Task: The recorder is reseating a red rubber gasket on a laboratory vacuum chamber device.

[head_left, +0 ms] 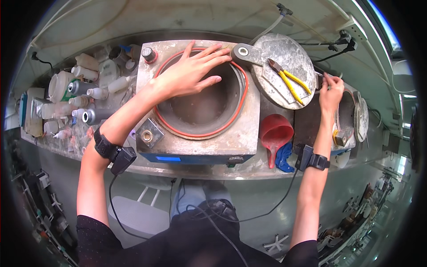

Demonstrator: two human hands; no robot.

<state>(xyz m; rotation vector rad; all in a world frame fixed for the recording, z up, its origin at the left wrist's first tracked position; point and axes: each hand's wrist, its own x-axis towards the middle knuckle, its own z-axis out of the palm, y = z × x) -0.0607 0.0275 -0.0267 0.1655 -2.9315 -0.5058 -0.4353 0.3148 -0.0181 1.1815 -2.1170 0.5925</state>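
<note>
My left hand [191, 73] lies palm down over the round opening of a metal chamber unit [244, 142], its fingers spread. The fingertips reach the far rim, where an orange-red sealing ring [246, 91] runs around the mouth. A round metal lid [280, 44], swung out to the right on a pivot arm [244, 52], leaves the dark interior [200, 109] exposed. Yellow-handled cutting pliers [291, 82] rest on the lid. Beyond its right edge, my right hand [330, 94] is closed with curled fingers, apparently around the lid's handle; the grip is partly hidden.
Bottles and tubs [80, 89] crowd the bench's left side. A red scoop [275, 131] and a crumpled blue glove [284, 158] lie right of the unit. A second chamber unit [307, 118] stands farther right. Cables from both wrist straps hang before my body, near a pale chair [133, 213].
</note>
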